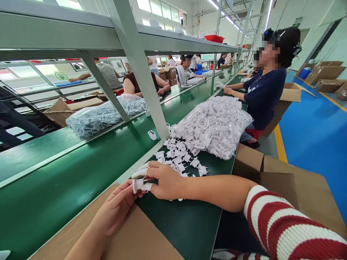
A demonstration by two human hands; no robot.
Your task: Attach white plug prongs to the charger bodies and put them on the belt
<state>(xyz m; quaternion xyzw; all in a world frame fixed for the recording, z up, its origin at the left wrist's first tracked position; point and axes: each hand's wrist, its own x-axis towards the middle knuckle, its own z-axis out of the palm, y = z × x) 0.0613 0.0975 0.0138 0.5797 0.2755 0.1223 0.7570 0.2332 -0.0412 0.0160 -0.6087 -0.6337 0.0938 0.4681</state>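
A white plug piece (138,185) with metal pins is held between my two hands, over the edge of a cardboard sheet (151,234). My left hand (119,202) pinches its wide round end from the left. From the right, my right hand (165,180) closes its fingers at the pin end; white finger covers show on its fingertips. Just beyond my right hand lie several loose white plug pieces (187,157), spilling from a large clear plastic bag (217,122) full of the same pieces.
A green conveyor belt (81,173) runs along the left, with a white device (152,135) on it. A metal frame post (143,68) stands ahead. A co-worker (265,86) sits at the far right end. Cardboard boxes (298,187) stand right of the table. Another filled bag (105,113) lies beyond the belt.
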